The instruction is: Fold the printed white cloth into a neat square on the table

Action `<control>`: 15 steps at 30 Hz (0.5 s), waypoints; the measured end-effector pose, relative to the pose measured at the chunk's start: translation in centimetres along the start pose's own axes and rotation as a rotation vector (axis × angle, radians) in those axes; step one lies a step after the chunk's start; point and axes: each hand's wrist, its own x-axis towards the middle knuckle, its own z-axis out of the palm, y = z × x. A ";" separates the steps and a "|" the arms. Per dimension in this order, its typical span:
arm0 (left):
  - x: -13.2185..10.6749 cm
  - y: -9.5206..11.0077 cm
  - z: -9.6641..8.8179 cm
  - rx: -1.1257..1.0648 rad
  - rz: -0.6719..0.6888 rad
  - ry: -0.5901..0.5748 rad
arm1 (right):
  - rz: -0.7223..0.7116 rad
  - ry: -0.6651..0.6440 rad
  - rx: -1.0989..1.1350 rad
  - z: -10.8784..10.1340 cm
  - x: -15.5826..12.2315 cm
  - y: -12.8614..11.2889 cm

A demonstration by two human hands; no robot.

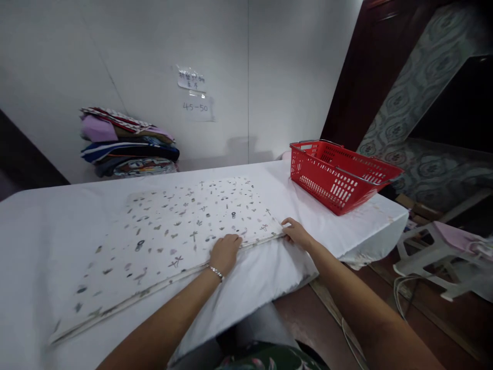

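Note:
A white cloth with small grey and black printed figures lies spread flat on the white-covered table. My left hand, with a beaded bracelet on the wrist, rests on the cloth's near edge, its fingers curled down onto the fabric. My right hand is at the cloth's near right corner, fingers bent and pinching the edge there.
A red plastic basket stands at the table's right end. A stack of folded coloured fabrics sits at the back left against the wall, under taped paper notes. A white plastic stool stands on the floor at right.

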 end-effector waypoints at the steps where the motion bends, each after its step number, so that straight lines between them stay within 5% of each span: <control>1: -1.0 -1.1 -0.1 0.003 -0.018 0.008 | -0.017 -0.006 -0.018 0.0 0.0 0.0; 9: -9.8 -9.0 -0.8 0.096 -0.176 0.031 | -0.006 -0.060 -0.109 -0.1 0.4 0.6; 15: -13.5 -12.2 -1.9 0.139 -0.299 0.042 | -0.055 -0.039 -0.177 -0.4 0.6 0.8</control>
